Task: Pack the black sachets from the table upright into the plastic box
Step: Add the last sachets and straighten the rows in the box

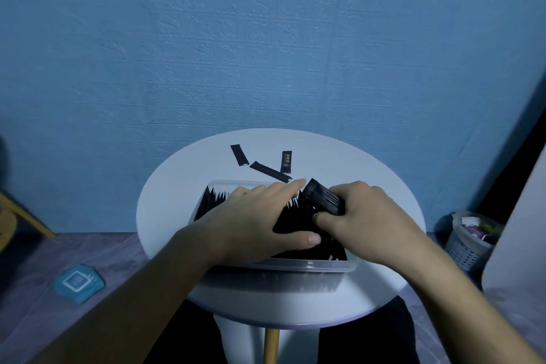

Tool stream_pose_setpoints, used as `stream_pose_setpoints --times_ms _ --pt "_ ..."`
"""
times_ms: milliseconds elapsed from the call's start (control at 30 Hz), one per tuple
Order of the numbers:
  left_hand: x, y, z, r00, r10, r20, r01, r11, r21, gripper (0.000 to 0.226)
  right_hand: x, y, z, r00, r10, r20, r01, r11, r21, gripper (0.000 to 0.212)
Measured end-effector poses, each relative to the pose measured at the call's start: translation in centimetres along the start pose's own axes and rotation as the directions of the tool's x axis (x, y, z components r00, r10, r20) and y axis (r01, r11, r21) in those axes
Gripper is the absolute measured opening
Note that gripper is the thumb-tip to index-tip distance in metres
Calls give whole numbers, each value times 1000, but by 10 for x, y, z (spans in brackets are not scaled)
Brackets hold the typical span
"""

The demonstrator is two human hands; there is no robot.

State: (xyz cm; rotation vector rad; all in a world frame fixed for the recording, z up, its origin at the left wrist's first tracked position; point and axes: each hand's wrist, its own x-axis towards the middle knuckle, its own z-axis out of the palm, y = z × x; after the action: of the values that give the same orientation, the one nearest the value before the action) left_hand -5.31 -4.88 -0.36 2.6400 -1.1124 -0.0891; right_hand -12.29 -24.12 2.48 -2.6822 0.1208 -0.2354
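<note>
Blue textured wall [266, 38] across the whole background. Below it, grey-purple floor [44, 260]. Round white table [177, 186] in the middle, close against the wall. On its near half, clear plastic box [295, 267], long side toward the viewer. Inside, packed black sachets [212, 201] standing on end in tight rows, some leaning, filling most of the box. Left grip [260, 224] spread flat over those rows, fingers straight, thumb pressed against the near sachets; open-handed, clasping nothing. Right grip [369, 221] at the box's right end, fingers and thumb curled round a bundle of sachets [323, 198], tilted, lower end down among the packed ones. On the floor to the right, white mesh basket [466, 248] with scraps inside. On the floor to the left, blue packet [79, 282]. Beyond the box, lying flat on bare table: left sachet [239, 155], middle sachet [270, 171], right sachet [286, 161]; near end of the middle one just beside the box's far rim.
</note>
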Motion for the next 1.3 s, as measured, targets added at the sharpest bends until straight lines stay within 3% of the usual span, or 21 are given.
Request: stream_pose_setpoints --times_ms 67,200,467,667,833,900,1000,1133,1200,1300 --pt "0 1 -1 1000 11 5 -11 1000 -7 82 0 4 0 1000 -20 20 20 999 36 9" --pt "-2 5 -5 999 22 27 -22 1000 -1 64 2 11 4 998 -33 48 26 991 130 26" --pt "6 10 -12 984 -31 178 25 999 39 83 0 18 7 999 -31 20 26 977 212 28" --pt "10 21 -3 997 -6 81 3 1000 29 88 -2 21 4 991 -75 108 24 910 414 13" --pt "12 19 -2 996 -9 85 10 1000 -11 76 -6 17 -2 988 -81 131 -5 833 553 22" --pt "12 16 -3 995 -13 95 13 1000 2 74 -6 15 -4 997 -16 70 -24 849 528 31" --pt "11 15 -3 996 -21 82 20 1000 10 71 -5 12 -6 997 71 15 -71 898 434 23" --pt "10 15 -1 998 -25 57 25 1000 -1 63 -5 7 -7 999 3 -48 9 972 234 23" --pt "10 15 -1 998 -27 51 27 1000 -3 58 -5 7 -6 998 24 -52 -16 989 149 14" --pt "10 15 0 998 -27 53 28 1000 -7 67 -6 6 -7 992 46 -119 -54 996 -65 22"
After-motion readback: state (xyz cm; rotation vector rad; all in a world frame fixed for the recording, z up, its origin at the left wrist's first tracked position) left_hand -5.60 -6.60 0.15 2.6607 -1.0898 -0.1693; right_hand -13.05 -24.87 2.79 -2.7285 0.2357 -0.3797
